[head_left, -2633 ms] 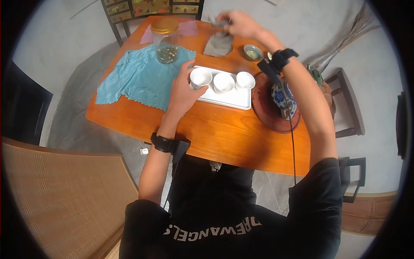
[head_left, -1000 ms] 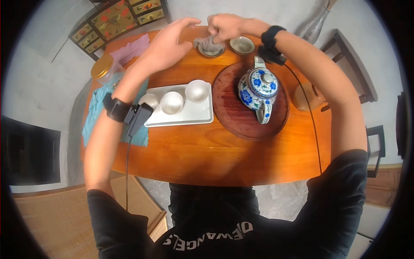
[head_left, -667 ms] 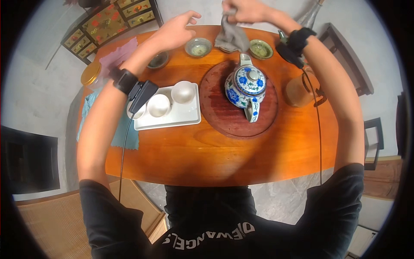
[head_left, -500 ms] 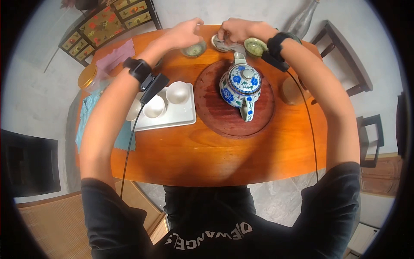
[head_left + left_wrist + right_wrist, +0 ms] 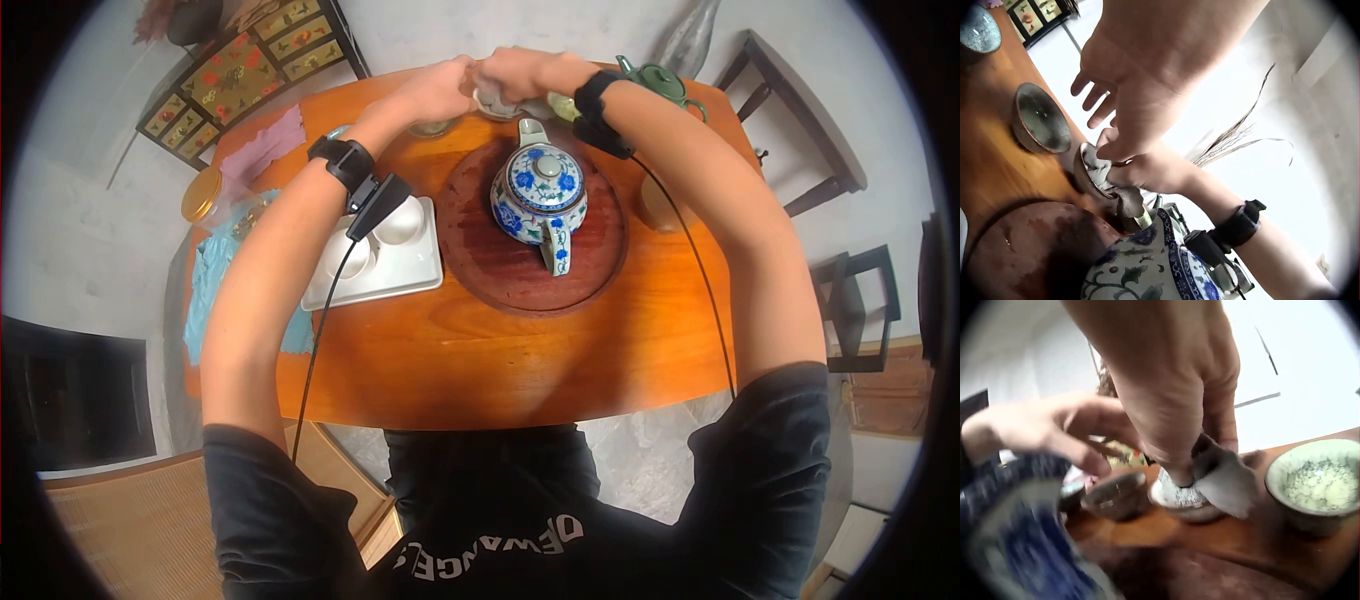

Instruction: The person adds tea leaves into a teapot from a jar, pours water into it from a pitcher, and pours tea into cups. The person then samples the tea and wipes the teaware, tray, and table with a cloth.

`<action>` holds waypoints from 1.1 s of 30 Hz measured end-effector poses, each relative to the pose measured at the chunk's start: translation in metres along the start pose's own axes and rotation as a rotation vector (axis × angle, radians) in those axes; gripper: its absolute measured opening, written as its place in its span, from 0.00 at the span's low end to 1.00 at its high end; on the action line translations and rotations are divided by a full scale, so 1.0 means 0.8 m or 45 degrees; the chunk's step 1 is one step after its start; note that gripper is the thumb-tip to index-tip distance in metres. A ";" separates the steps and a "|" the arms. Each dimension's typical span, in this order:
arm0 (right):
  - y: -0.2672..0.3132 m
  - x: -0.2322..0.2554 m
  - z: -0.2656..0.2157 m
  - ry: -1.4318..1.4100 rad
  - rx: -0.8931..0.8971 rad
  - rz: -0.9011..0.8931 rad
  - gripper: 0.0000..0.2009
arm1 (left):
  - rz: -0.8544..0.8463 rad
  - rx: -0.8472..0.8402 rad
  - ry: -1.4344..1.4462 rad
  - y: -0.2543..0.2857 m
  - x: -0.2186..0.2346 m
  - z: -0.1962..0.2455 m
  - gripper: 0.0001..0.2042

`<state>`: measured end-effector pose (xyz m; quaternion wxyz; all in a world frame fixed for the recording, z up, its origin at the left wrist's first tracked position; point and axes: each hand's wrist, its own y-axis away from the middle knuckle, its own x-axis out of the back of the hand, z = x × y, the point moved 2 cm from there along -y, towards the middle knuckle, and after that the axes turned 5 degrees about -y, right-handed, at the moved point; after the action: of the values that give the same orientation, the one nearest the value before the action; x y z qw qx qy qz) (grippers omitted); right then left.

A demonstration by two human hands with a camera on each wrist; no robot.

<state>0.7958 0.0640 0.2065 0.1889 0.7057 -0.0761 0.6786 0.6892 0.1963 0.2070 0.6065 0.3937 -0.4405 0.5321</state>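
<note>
At the far edge of the table my right hand [image 5: 525, 72] grips a grey cloth [image 5: 1229, 484] and pushes part of it into a small bowl [image 5: 1194, 515] with a pale, crackled inside. The rest of the cloth hangs over the rim. My left hand [image 5: 445, 92] is beside the same bowl, thumb tip near its rim and the other fingers spread apart, as the left wrist view [image 5: 1129, 100] shows. To the left stands a dark bowl [image 5: 1113, 500]; on the right is a green crackle-glazed bowl [image 5: 1310, 515].
A blue-and-white teapot [image 5: 545, 185] stands on a round reddish-brown board [image 5: 600, 265] before the hands. The white tray [image 5: 420, 275] of white cups lies under my left forearm. A gold-lidded jar [image 5: 203, 195] and blue cloth [image 5: 210, 270] are left, a green teapot [image 5: 655, 80] right.
My left hand has left the white cups and reached to the bowls at the back. The right hand lifted the grey cloth, then lowered it into the bowl; both hands have drawn close together.
</note>
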 end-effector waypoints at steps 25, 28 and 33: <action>0.084 0.005 0.033 0.056 -0.486 -0.432 0.20 | 0.185 -0.300 0.103 -0.040 0.026 0.078 0.34; 0.101 0.002 0.012 0.161 -0.518 -0.355 0.15 | 0.429 -0.413 0.214 0.024 0.062 0.101 0.31; 0.076 -0.028 0.046 0.130 -0.514 0.009 0.09 | 0.658 -0.221 0.707 0.180 0.028 0.178 0.21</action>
<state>0.8061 -0.0087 0.1942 0.3279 0.6177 -0.2034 0.6852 0.5309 0.0863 0.2727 0.5798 0.0578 -0.3875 0.7144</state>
